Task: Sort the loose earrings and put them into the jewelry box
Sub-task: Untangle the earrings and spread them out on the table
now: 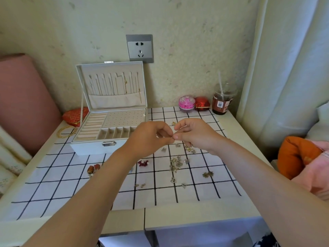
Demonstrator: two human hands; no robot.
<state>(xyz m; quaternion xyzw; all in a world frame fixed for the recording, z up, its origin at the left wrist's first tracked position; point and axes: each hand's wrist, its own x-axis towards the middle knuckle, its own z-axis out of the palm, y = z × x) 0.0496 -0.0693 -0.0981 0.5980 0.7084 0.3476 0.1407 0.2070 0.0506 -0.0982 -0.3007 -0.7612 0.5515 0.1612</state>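
A white jewelry box (92,147) stands open at the back left of the checked cloth (53,193), its lid leaning on the wall. Loose earrings lie on the cloth: a silver heap (176,163), a red pair (143,163), an orange-red pair (92,169), a gold one (208,174) and small ones (140,185). My left hand (151,138) and my right hand (194,134) meet fingertip to fingertip above the cloth, right of the box. Both pinch a tiny item between them, too small to identify. A small gold earring (174,123) shows just above my right fingers.
Behind the cloth stand a pink round case (186,103), a red case (202,103) and a drink cup with a straw (222,102). A red pouch (74,115) and gold bangles (66,131) lie left of the box. A curtain hangs right.
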